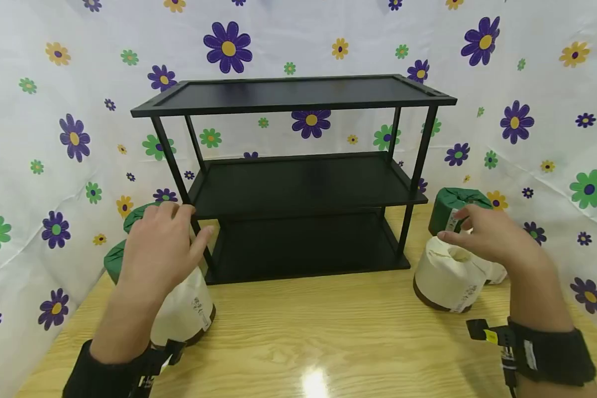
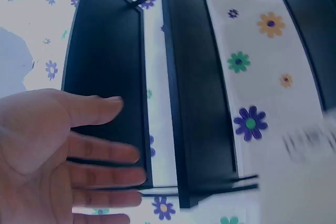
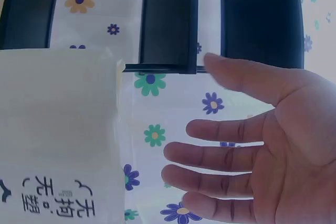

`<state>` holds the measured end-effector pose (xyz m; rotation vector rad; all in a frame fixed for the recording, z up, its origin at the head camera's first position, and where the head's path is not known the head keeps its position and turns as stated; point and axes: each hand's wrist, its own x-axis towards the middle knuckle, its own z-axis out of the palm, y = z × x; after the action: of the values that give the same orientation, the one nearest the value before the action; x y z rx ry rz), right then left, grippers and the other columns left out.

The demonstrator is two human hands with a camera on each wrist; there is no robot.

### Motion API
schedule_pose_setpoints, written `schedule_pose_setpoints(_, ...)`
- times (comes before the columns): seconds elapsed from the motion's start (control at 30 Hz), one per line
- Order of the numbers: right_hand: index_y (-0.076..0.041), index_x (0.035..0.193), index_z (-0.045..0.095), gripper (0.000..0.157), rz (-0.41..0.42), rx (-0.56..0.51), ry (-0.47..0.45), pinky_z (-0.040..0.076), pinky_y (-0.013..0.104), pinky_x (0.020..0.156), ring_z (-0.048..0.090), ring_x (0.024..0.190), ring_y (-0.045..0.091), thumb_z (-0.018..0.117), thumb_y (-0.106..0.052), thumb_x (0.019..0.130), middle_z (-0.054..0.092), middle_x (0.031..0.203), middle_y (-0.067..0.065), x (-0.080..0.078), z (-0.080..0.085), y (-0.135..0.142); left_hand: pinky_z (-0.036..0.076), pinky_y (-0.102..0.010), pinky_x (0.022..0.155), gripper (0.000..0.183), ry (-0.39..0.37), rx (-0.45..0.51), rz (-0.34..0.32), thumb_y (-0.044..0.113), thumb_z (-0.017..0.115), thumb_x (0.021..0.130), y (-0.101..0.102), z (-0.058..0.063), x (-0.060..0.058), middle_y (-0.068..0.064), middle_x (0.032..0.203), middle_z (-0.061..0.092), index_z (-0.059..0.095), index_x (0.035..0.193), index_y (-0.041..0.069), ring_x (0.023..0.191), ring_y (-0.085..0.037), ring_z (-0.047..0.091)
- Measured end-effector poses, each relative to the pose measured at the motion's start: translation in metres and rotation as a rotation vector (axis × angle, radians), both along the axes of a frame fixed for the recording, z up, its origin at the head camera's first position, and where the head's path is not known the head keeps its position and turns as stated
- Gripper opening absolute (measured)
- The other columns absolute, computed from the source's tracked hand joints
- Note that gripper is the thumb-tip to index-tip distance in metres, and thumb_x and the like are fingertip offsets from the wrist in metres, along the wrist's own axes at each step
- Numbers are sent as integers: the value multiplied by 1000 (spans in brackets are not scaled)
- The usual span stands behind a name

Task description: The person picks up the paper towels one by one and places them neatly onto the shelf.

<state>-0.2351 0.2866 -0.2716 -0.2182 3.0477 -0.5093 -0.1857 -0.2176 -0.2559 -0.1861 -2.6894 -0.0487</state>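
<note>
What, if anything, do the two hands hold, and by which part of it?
Nothing is held. The left hand is near one white roll, the right hand near another white roll; neither hand's fingers close around anything.

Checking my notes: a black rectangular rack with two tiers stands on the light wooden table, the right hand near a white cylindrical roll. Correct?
Two tiers is wrong: the head view shows a black rectangular rack with three tiers, standing on the light wooden table, the right hand near a white cylindrical roll.
</note>
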Motion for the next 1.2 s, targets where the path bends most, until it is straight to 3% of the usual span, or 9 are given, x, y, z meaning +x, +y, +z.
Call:
schedule_pose_setpoints(0.13, 9, 120, 57, 67, 37, -9, -28, 57, 43, 69, 65, 88, 31, 74, -46, 86, 68, 104, 23, 0, -3, -9, 42, -62, 105, 51, -8, -42, -90, 32, 60, 99, 12, 0, -8, -30, 131, 57, 58, 132, -6, 124, -48, 50)
schedule_pose_setpoints(0.3, 8, 114, 60, 62, 49, 28, -115, 59, 43, 70, 65, 83, 27, 81, -39, 80, 69, 98, 19, 0, -9, -14, 33, -57, 116, 53, 16, -56, -143, 26, 60, 99, 20, -16, -25, -25, 143, 52, 51, 141, -5, 135, -43, 46)
schedule_pose_setpoints(0.5, 6, 107, 67, 57, 26, 58, -171, 58, 46, 73, 61, 82, 26, 86, -36, 74, 69, 96, 15, 2, -17, -24, 27, -59, 119, 57, -24, -87, -146, 25, 58, 99, 16, -25, -34, -24, 153, 43, 44, 147, -4, 141, -43, 39)
schedule_pose_setpoints(0.77, 1, 118, 57, 65, 64, 105, -162, 56, 48, 74, 60, 91, 32, 88, -33, 72, 64, 113, 26, -9, -22, -29, 26, -60, 119, 53, -54, -73, -161, 23, 53, 102, 7, -29, -45, -24, 152, 44, 44, 148, -3, 141, -43, 40)
schedule_pose_setpoints(1.2, -1, 119, 53, 61, 55, 156, -179, 54, 42, 68, 58, 86, 30, 85, -21, 72, 63, 108, 25, -12, -28, -29, 29, -58, 118, 58, -2, -59, -180, 25, 60, 98, 10, -37, -48, -24, 149, 48, 45, 146, -3, 139, -42, 44)
